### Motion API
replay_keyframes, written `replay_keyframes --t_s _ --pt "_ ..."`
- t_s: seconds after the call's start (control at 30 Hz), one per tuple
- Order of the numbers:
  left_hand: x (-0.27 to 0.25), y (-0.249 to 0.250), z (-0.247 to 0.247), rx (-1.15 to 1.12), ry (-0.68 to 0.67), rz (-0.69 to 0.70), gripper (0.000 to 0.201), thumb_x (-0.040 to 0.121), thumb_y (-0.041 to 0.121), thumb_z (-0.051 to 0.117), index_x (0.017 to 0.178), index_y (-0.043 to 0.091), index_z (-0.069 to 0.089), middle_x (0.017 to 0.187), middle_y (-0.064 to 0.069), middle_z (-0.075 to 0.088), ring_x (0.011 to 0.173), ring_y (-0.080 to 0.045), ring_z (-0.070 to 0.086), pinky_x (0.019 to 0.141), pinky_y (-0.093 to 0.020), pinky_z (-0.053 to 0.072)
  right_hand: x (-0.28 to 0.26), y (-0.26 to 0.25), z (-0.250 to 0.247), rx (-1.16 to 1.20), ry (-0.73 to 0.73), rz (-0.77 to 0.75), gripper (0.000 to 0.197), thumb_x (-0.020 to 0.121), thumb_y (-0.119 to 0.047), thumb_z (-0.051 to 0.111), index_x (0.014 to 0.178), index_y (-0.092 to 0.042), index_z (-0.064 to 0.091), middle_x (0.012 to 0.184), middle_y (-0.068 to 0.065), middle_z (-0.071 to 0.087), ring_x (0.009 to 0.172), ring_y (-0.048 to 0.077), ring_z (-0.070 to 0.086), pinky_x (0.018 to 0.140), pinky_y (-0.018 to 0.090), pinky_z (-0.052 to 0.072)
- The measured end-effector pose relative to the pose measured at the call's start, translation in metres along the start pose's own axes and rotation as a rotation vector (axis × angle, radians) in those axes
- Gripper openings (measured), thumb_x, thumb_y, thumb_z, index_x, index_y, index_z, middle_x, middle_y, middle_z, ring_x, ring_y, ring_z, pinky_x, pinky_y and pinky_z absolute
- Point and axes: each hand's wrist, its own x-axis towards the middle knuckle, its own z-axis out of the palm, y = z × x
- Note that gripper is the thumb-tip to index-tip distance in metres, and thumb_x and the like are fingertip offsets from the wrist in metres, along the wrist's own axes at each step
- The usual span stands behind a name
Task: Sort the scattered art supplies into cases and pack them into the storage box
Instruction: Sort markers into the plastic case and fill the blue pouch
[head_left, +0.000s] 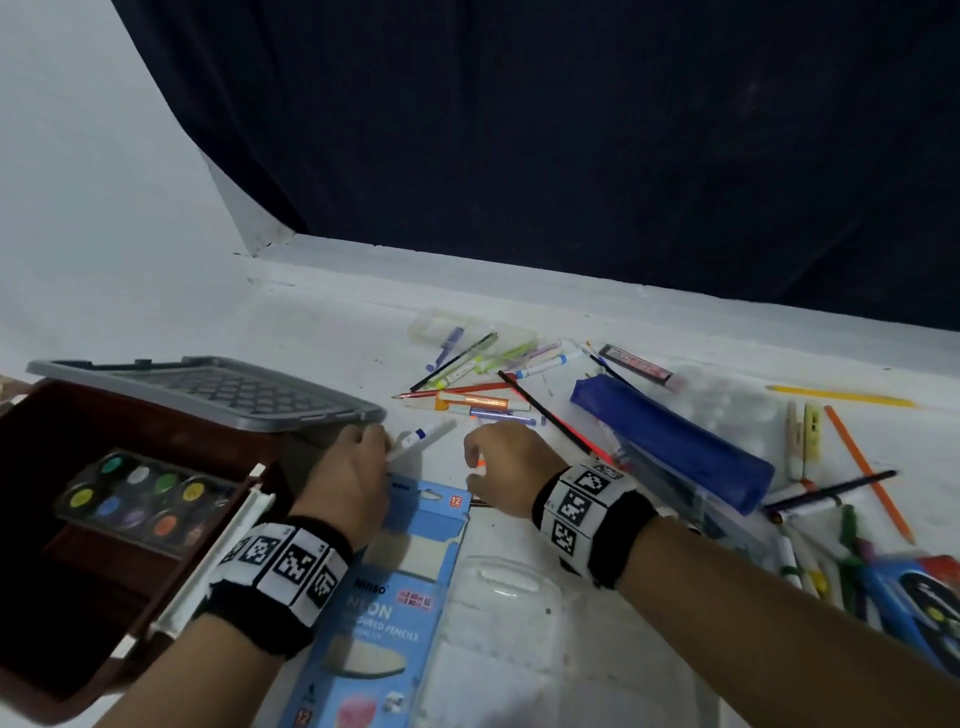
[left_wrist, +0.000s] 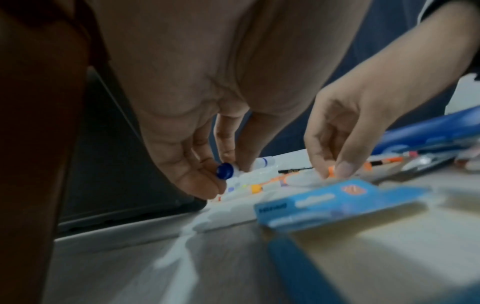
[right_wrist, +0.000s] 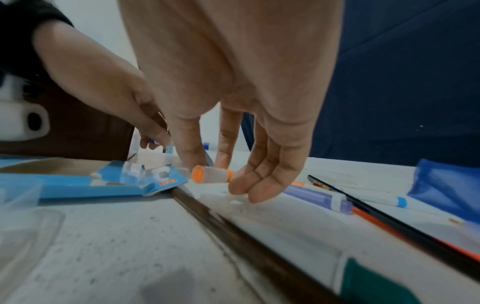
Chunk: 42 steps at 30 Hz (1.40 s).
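Note:
My left hand (head_left: 371, 454) pinches a white marker with a blue cap (left_wrist: 225, 170) beside the grey lid; its far end (head_left: 423, 434) pokes out past my fingers. Next to it, my right hand (head_left: 493, 460) pinches a short white marker with an orange cap (right_wrist: 211, 174) between thumb and fingers, just above the table. Both hands hover at the top edge of a light blue neon pencil box (head_left: 400, 592). The brown storage box (head_left: 47, 623) stands open at the left with a round-pan paint palette (head_left: 140, 501) inside.
A grey lid (head_left: 218, 387) leans at the box's far side. Several loose pens and pencils (head_left: 483, 379) lie beyond my hands. A blue pencil pouch (head_left: 670, 441) lies at the right, with more markers (head_left: 810, 551) past it. A clear plastic case (head_left: 519, 623) sits near my right forearm.

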Motion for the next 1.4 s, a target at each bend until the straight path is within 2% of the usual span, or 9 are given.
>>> replay_keyframes --t_s 0.1,0.2,0.33,0.43,0.57,0.73,0.87,1.03,1.4 --pt "-0.012 0.009 -0.012 -0.114 0.112 0.112 0.018 0.094 0.007 0.057 0.112 0.009 0.058 0.106 -0.009 0.059 0.088 -0.026 0.061 0.077 -0.032 0.047 -0.006 0.002 -0.011 0.061 0.121 0.024 0.016 0.085 -0.02 0.065 0.099 -0.011 0.064 0.103 0.006 0.063 0.103 0.022 0.055 0.086 0.033 0.046" --pt "-0.026 0.016 -0.025 -0.241 0.187 0.214 0.014 0.092 0.008 0.062 0.106 0.011 0.06 0.093 -0.004 0.063 0.075 -0.017 0.059 0.071 -0.028 0.045 -0.02 -0.002 -0.031 0.21 0.263 0.062 0.013 0.08 -0.02 0.071 0.088 -0.014 0.063 0.072 -0.003 0.057 0.075 0.019 0.055 0.071 0.031 0.049" --pt "-0.043 0.023 -0.036 -0.44 0.214 0.236 0.008 0.092 0.016 0.066 0.094 0.02 0.06 0.082 0.009 0.066 0.074 -0.007 0.063 0.065 -0.023 0.05 -0.048 -0.007 -0.051 0.36 0.419 0.068 0.018 0.074 -0.016 0.075 0.086 -0.019 0.061 0.062 -0.004 0.054 0.053 0.01 0.046 0.056 0.024 0.043" --pt "-0.055 0.027 -0.041 -0.632 0.194 0.225 0.01 0.091 0.014 0.068 0.089 0.022 0.062 0.079 0.01 0.066 0.075 -0.008 0.063 0.064 -0.017 0.047 -0.071 -0.016 -0.058 0.454 0.551 0.034 0.013 0.082 -0.009 0.067 0.08 -0.02 0.061 0.056 -0.009 0.05 0.051 0.008 0.044 0.054 0.015 0.038" --pt "-0.073 0.029 -0.043 -0.748 0.112 0.278 0.008 0.093 0.011 0.066 0.094 0.018 0.061 0.08 0.002 0.063 0.077 -0.013 0.064 0.071 -0.021 0.049 -0.102 -0.028 -0.057 0.5 0.616 0.009 0.026 0.093 -0.02 0.062 0.071 -0.011 0.05 0.064 -0.004 0.046 0.058 0.009 0.038 0.056 0.02 0.035" --pt "-0.095 0.025 -0.033 -0.821 -0.052 0.308 0.031 0.093 0.006 0.065 0.106 0.034 0.057 0.078 -0.007 0.063 0.077 -0.028 0.064 0.072 -0.029 0.049 -0.139 -0.033 -0.031 0.662 0.578 0.06 0.019 0.096 -0.024 0.06 0.081 -0.013 0.06 0.069 0.0 0.059 0.059 0.008 0.055 0.06 0.023 0.043" --pt "-0.109 0.011 -0.02 -0.635 -0.212 0.343 0.052 0.092 0.008 0.066 0.121 0.047 0.046 0.073 0.001 0.066 0.067 -0.019 0.061 0.073 -0.042 0.052 -0.154 -0.035 0.004 0.755 0.476 0.151 0.02 0.097 -0.021 0.06 0.084 -0.006 0.061 0.065 0.004 0.062 0.057 0.02 0.062 0.057 0.032 0.048" --pt "-0.132 0.011 -0.014 -0.482 -0.369 0.37 0.047 0.091 0.014 0.067 0.123 0.04 0.045 0.067 0.003 0.065 0.056 -0.005 0.058 0.058 -0.019 0.049 -0.157 -0.039 0.033 0.826 0.347 0.285 0.013 0.095 -0.02 0.062 0.101 -0.008 0.062 0.067 0.005 0.063 0.054 0.019 0.064 0.052 0.032 0.051" --pt "-0.144 0.007 -0.001 -0.253 -0.446 0.383 0.038 0.088 0.035 0.072 0.116 0.041 0.048 0.069 0.01 0.069 0.063 0.001 0.062 0.062 -0.011 0.043 -0.151 -0.047 0.047 0.753 0.114 0.375 0.016 0.096 -0.013 0.062 0.111 -0.01 0.058 0.065 0.01 0.068 0.052 0.015 0.065 0.057 0.028 0.058"
